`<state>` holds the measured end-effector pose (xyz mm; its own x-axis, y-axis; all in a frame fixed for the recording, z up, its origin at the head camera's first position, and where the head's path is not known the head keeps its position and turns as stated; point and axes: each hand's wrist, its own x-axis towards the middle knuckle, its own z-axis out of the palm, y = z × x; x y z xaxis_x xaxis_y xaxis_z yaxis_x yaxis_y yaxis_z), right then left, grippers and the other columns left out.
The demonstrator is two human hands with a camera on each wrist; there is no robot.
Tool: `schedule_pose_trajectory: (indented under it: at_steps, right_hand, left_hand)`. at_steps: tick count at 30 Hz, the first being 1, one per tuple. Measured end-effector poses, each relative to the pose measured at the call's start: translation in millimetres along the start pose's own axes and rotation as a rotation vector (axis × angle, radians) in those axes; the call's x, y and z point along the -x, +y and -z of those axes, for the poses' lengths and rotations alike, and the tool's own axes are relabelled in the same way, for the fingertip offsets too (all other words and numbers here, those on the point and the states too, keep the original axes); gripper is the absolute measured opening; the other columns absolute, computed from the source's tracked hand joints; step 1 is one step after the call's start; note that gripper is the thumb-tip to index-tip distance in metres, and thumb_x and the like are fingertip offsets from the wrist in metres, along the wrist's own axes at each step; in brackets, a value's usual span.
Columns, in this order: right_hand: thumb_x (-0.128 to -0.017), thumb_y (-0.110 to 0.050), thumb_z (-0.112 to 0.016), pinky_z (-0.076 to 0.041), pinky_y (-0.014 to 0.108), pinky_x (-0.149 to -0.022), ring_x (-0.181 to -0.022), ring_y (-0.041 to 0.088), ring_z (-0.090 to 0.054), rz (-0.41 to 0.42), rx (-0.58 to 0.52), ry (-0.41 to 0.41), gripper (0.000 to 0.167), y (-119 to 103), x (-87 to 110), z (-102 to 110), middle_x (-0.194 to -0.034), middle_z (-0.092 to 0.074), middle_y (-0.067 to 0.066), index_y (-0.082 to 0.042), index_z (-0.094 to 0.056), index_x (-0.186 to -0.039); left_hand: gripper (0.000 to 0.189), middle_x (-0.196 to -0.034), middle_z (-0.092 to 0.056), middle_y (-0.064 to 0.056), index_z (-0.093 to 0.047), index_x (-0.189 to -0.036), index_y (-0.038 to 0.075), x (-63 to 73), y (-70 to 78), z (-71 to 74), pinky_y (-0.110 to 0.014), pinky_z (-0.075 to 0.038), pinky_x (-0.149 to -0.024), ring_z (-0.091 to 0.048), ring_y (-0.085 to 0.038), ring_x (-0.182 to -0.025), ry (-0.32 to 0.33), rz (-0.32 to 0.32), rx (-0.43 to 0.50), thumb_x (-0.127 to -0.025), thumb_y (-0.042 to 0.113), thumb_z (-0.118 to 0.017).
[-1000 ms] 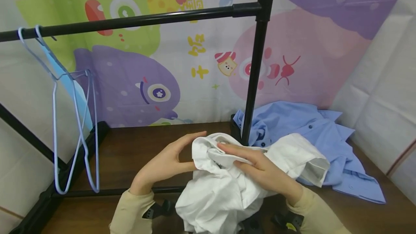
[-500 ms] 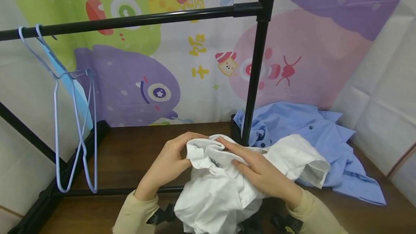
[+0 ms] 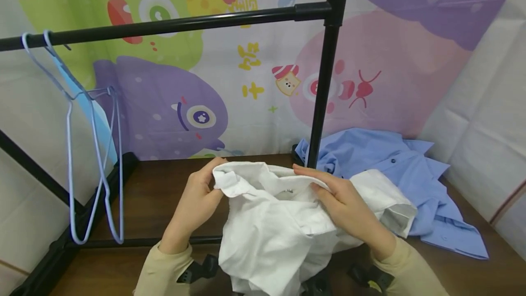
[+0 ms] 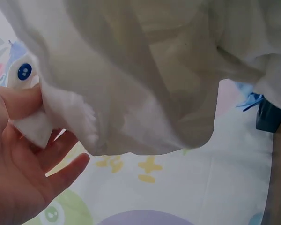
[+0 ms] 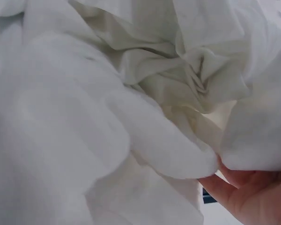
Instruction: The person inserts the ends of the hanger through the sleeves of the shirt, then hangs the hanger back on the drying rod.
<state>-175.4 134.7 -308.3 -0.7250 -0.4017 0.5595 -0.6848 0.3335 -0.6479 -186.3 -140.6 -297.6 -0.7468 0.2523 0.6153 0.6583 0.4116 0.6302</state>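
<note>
A crumpled white shirt (image 3: 263, 241) hangs between both hands, its collar (image 3: 263, 176) spread along the top. At the collar's left end, my left hand (image 3: 192, 202) pinches the cloth between thumb and fingers. My right hand (image 3: 349, 202) holds the collar's right side, thumb in front, fingers behind the fabric. A dark blue button (image 4: 25, 71) shows beside the left thumb in the left wrist view. In the right wrist view, folds of white cloth (image 5: 154, 140) cover most of the right hand (image 5: 260, 194). One sleeve (image 3: 380, 200) trails off to the right.
Light blue hangers (image 3: 70, 150) hang at the left of a black rack's bar (image 3: 185, 23). The rack's upright post (image 3: 322, 90) rises just behind the shirt. A blue shirt (image 3: 411, 186) lies heaped on the brown tabletop (image 3: 164, 195) at the right.
The hands have drawn apart, the left one moving left and the right one slightly right. The bunched collar has opened out into a wider span between them.
</note>
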Motion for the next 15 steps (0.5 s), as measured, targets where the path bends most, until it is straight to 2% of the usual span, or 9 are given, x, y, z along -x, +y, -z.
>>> schedule_pose_trajectory:
  at_steps: [5, 8, 15]
  right_hand:
    - [-0.093, -0.001, -0.045, -0.037, 0.015, -0.091, -0.11, 0.006, -0.052, -0.028, -0.005, 0.032, 0.036, -0.4, 0.7, 6.4, -0.12, -0.06, -0.005, -0.017, -0.058, -0.122]
    - [-0.092, -0.001, -0.046, -0.038, 0.015, -0.091, -0.108, 0.005, -0.053, -0.04, 0.017, 0.066, 0.034, -2.1, 2.1, 9.0, -0.115, -0.062, -0.005, -0.017, -0.06, -0.118]
    - [-0.09, -0.002, -0.05, -0.04, 0.013, -0.082, -0.092, 0.002, -0.055, -0.065, 0.068, 0.154, 0.024, -8.3, 6.0, 13.6, -0.101, -0.066, 0.001, -0.009, -0.063, -0.108]
  left_hand:
    - [0.033, -0.084, -0.055, 0.001, -0.056, -0.093, 0.01, 0.7, 3.2, 6.0, -0.025, -0.04, -0.062, -0.048, -0.012, -0.072, -0.035, 0.002, 0.051, -0.078, -0.017, -0.042]
    - [0.032, -0.082, -0.055, 0.002, -0.055, -0.095, 0.011, 1.5, 5.3, 8.5, -0.025, -0.039, -0.062, -0.047, -0.012, -0.071, -0.024, -0.002, 0.057, -0.08, -0.015, -0.042]
    - [0.027, -0.086, -0.058, 0.001, -0.057, -0.098, 0.008, 2.5, 10.1, 10.2, -0.023, -0.042, -0.065, -0.051, -0.01, -0.075, 0.005, -0.036, 0.042, -0.084, -0.011, -0.043]
